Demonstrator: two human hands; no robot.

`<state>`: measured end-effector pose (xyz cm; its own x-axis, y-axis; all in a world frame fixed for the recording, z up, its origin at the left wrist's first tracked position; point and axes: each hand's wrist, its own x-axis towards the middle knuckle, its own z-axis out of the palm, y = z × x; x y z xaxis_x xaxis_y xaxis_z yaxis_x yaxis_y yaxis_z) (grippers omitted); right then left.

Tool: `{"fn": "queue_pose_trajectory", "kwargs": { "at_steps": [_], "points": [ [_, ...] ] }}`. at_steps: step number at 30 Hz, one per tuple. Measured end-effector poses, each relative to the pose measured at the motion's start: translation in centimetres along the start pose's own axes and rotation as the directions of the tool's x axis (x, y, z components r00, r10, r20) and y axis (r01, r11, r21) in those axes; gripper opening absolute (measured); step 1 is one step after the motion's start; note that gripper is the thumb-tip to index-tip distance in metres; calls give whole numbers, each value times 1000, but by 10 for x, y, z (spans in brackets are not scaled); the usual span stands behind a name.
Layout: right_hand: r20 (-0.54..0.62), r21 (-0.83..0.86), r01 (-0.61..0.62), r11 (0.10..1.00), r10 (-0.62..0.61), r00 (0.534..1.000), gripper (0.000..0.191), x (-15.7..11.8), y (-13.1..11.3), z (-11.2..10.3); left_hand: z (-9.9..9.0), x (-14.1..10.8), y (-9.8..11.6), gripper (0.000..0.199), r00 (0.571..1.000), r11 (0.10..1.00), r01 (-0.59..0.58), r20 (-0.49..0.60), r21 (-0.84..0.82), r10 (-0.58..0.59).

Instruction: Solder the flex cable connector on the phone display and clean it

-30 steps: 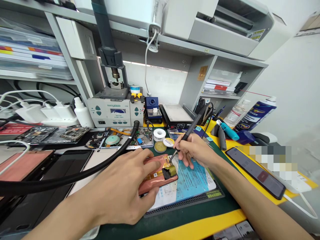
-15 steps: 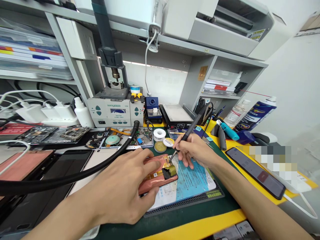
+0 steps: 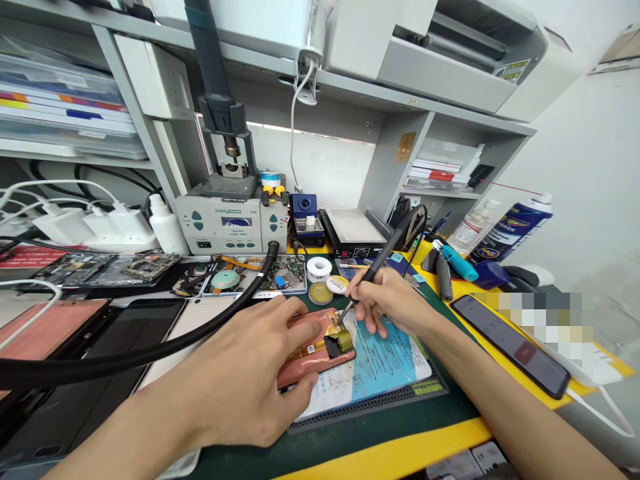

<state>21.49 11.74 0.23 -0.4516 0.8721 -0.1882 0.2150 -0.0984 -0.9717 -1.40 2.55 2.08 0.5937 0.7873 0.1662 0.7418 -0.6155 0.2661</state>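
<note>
My left hand (image 3: pixel 240 377) lies over a copper-pink phone (image 3: pixel 313 363), its fingers pressing the phone down from the left. The phone rests on a blue and white repair mat (image 3: pixel 383 367). Yellow tape and a flex strip (image 3: pixel 310 348) cross its exposed end, next to a small black and yellow part (image 3: pixel 340 342). My right hand (image 3: pixel 385 303) grips a black soldering iron (image 3: pixel 377 265) like a pen. Its thin tip (image 3: pixel 341 318) touches the yellow area at the phone's edge. My right fingers hide part of the iron's shaft.
A thick black hot-air hose (image 3: pixel 150 353) runs left of my left hand. Behind stand a rework station (image 3: pixel 225 223), solder wire (image 3: pixel 319 269), a flux tin (image 3: pixel 321 293) and a tray of circuit boards (image 3: pixel 255 277). A dark smartphone (image 3: pixel 510 345) lies at right.
The whole view shifts very slightly. Both hands, the phone and the iron tip keep the same relation to one another.
</note>
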Motion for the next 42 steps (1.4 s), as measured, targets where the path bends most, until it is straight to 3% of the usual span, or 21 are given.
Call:
{"fn": "queue_pose_trajectory", "kwargs": {
  "at_steps": [42],
  "points": [
    [-29, 5, -7, 1000, 7, 1000, 13, 0, 1, 0, 0, 0, 0, 33, 1000, 1000, 4, 7, -5, -4]
  ]
}}
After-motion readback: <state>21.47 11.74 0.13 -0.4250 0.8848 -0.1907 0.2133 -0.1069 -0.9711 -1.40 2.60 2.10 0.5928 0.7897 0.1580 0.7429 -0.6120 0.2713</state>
